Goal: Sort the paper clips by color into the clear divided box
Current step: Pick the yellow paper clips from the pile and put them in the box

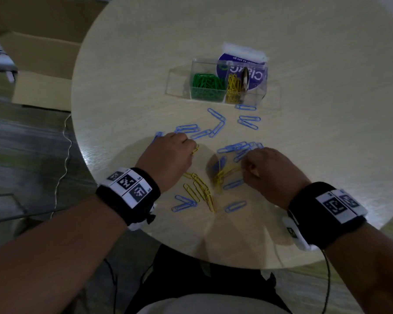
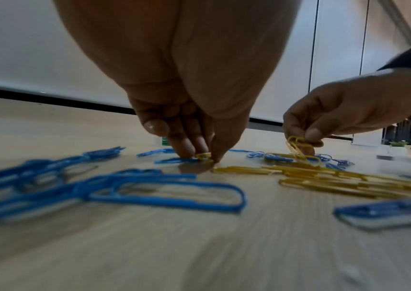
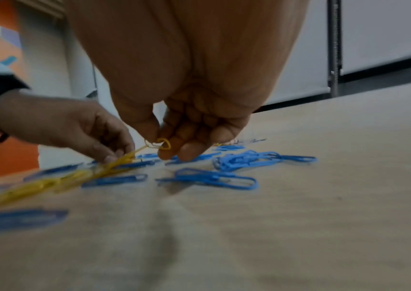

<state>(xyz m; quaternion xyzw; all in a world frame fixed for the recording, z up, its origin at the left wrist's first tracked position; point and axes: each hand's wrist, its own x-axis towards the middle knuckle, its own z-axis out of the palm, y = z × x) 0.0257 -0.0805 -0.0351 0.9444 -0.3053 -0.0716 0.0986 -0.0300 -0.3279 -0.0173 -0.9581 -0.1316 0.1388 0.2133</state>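
Observation:
Blue paper clips (image 1: 216,124) and yellow paper clips (image 1: 200,189) lie scattered on the round table (image 1: 327,132). My left hand (image 1: 168,155) pinches a yellow clip (image 2: 203,156) against the tabletop. My right hand (image 1: 268,168) holds a bunch of yellow clips (image 1: 225,173), pinched between thumb and fingers (image 3: 164,143). The clear divided box (image 1: 216,82) stands further back, with green clips (image 1: 207,86) in one compartment and yellow clips (image 1: 233,88) in the one to its right.
A purple round label and a white packet (image 1: 245,53) sit at the back of the box. A cardboard box (image 1: 41,64) stands on the floor to the left. The table edge runs close to my lap.

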